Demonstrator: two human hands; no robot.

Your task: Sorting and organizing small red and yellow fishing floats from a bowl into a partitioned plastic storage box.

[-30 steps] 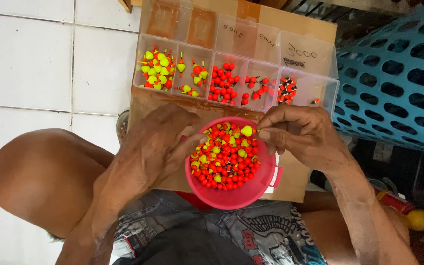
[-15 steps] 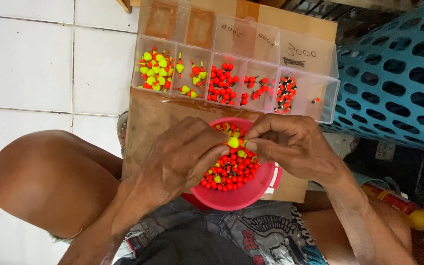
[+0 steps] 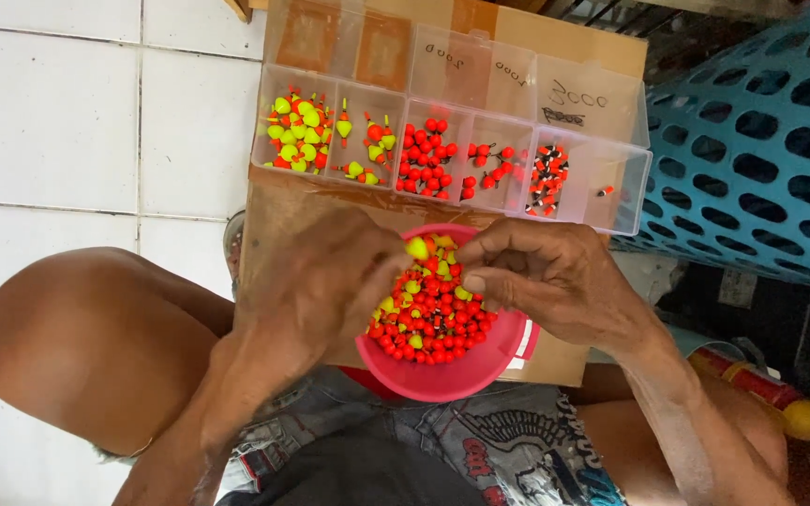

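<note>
A pink bowl (image 3: 461, 373) full of small red and yellow floats rests on my lap against a cardboard box (image 3: 283, 211). My left hand (image 3: 330, 281) pinches a yellow float (image 3: 417, 248) at the bowl's upper left rim. My right hand (image 3: 546, 276) hovers over the bowl's right side with fingertips pinched together; what they hold is too small to tell. Behind the bowl lies a clear compartment organiser (image 3: 611, 201), with yellow floats at the left, red ones in the middle and black-and-red ones at the right.
A turquoise perforated basket (image 3: 752, 141) stands at the right. White floor tiles (image 3: 49, 122) lie to the left beyond my bare knee (image 3: 77, 328). A red and yellow object (image 3: 780, 403) lies at the lower right.
The two hands had met over the bowl on a yellow float. Now they have parted, and the left hand has carried the float up and left.
</note>
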